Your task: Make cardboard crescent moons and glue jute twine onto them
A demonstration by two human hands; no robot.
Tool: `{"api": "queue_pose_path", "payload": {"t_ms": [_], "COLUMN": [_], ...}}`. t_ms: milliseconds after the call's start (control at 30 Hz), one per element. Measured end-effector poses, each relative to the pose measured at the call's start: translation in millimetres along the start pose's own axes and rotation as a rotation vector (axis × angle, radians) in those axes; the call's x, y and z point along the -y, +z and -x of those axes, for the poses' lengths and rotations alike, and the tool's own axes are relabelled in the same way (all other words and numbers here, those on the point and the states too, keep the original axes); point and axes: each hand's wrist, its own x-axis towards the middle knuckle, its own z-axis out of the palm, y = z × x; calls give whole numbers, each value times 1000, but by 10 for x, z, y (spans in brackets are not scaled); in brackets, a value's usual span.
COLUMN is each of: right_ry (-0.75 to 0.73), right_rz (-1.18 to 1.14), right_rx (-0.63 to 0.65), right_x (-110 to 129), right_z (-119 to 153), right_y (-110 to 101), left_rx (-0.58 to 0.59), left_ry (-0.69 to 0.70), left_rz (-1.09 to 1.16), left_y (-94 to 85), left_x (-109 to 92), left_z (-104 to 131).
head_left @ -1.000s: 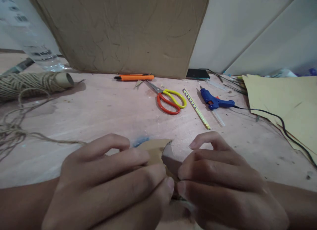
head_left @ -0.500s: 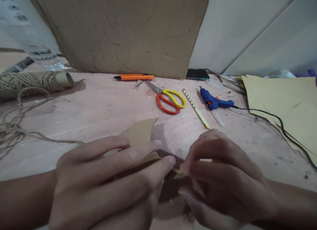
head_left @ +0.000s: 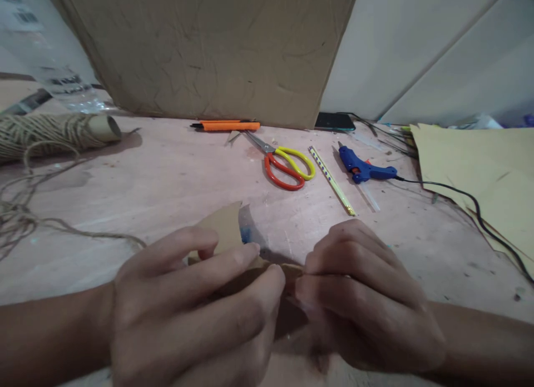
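Observation:
Low in the head view, a piece of brown cardboard with a curved, pointed upper part is held between both hands. My left hand is closed on it, its fingers lying across the front and hiding much of the piece. At the piece's right end, my right hand pinches the edge between thumb and curled fingers. Jute twine runs along the table toward my left wrist; I cannot tell whether it joins the cardboard. A small blue mark shows on the table just right of the pointed part.
Scissors, a pencil and a blue glue gun lie beyond the hands. Orange pens and a phone rest by a large cardboard sheet. A twine roll and plastic bottle stand left, yellowish sheets right.
My right hand's fingers have closed in on the cardboard's edge. The pointed part of the cardboard has shifted left, and the blue mark has come into view.

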Motion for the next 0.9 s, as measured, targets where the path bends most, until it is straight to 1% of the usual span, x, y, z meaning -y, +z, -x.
{"api": "queue_pose_path", "payload": {"t_ms": [100,167,400,533,667,767,800,833,867,900], "right_ry": [-27,-46,-6,14,30,73,95,127,181,257], "right_rz": [16,12,-39,-72,-122,-125,-116,-114,-131,-173], "right_rx": [-7,30,69,95,149,197,186,130,42,-72], "right_x": [-5,-17,-46,-47,-74,-106,-117,-129,-142,-159], "right_z": [19,14,2,7,-34,-83,-100,-118,-138,-162], "right_y": [6,-8,-35,-39,-142,-253,-276,-285,-280,-263], "left_rx": [8,18,99,101,58,95,100,92,76,63], "left_ry": [38,86,205,216,205,222,218,210,196,189], "left_rz": [-1,2,-44,-33,0,6,12,21,29,36], "left_y": [1,-10,-67,-59,-24,6,16,27,37,48], "left_x": [57,100,217,228,246,281,293,306,319,335], "left_z": [5,7,1,-15,11,46,55,60,60,55]}}
